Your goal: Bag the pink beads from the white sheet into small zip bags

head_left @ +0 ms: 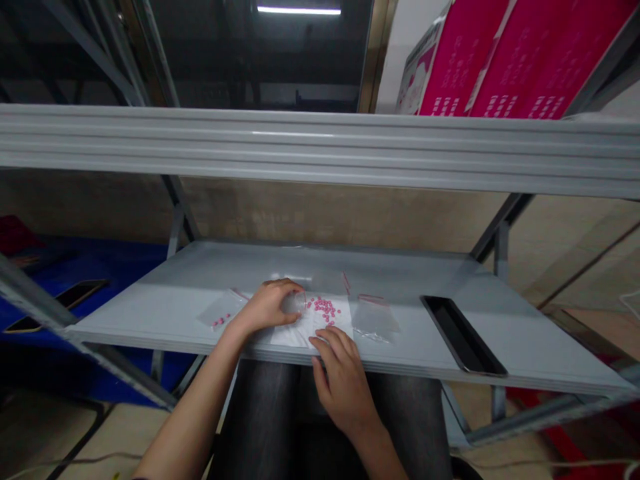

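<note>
My left hand (270, 308) curls thumb and fingers around a clear zip bag (294, 303), whose red-lined mouth bows open toward the right. Many small pink pellets (325, 309) lie loose on a white sheet (290, 335) just right of that mouth. My right hand (343, 370) rests at the sheet's front edge below the pellets, fingers bent and thumb apart, with nothing visible in it. Left of my left hand lies another zip bag (225, 308) with a few pink pellets in it. A flat clear zip bag (375, 319) lies right of the pellets.
On the right of the grey shelf (165, 303) lies a black tray-like object (464, 335). A thick shelf beam (320, 147) crosses above my hands, with pink boxes (500, 60) on it. A phone-like object (83, 292) lies on a blue surface at left.
</note>
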`<action>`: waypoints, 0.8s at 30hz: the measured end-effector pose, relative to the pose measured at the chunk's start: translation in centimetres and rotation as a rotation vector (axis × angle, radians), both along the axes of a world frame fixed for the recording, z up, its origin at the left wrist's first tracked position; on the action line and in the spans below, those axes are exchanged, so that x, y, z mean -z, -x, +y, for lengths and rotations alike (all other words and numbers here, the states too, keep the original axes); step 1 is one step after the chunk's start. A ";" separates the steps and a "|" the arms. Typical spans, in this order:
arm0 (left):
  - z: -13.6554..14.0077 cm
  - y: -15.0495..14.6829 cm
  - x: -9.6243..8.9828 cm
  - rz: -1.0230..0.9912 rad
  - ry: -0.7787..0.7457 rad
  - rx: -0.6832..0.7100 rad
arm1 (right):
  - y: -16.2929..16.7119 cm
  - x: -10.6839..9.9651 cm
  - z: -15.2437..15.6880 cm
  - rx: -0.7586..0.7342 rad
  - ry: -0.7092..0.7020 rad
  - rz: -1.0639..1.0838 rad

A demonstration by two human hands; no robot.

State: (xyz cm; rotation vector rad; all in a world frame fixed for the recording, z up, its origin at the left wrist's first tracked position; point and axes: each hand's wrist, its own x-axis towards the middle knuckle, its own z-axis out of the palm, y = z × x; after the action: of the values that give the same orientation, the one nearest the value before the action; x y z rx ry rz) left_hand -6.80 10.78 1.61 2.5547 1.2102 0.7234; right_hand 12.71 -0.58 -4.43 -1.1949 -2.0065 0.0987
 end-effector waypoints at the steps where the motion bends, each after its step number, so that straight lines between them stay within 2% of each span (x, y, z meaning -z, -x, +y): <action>1: 0.3 -0.2 0.3 0.036 -0.005 -0.004 | 0.0 0.1 0.0 0.006 0.000 -0.005; 8: 0.6 -0.6 1.0 0.230 -0.043 -0.091 | -0.3 0.7 0.3 0.013 -0.005 -0.008; 24: -0.3 -1.3 -0.2 0.423 -0.089 -0.163 | -0.2 0.6 1.2 0.006 -0.024 0.036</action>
State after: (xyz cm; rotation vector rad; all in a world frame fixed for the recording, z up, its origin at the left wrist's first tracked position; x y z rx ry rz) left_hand -5.46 10.51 1.86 2.7981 1.5568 0.2716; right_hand 12.90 0.58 -5.05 -1.1762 -1.9677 0.0920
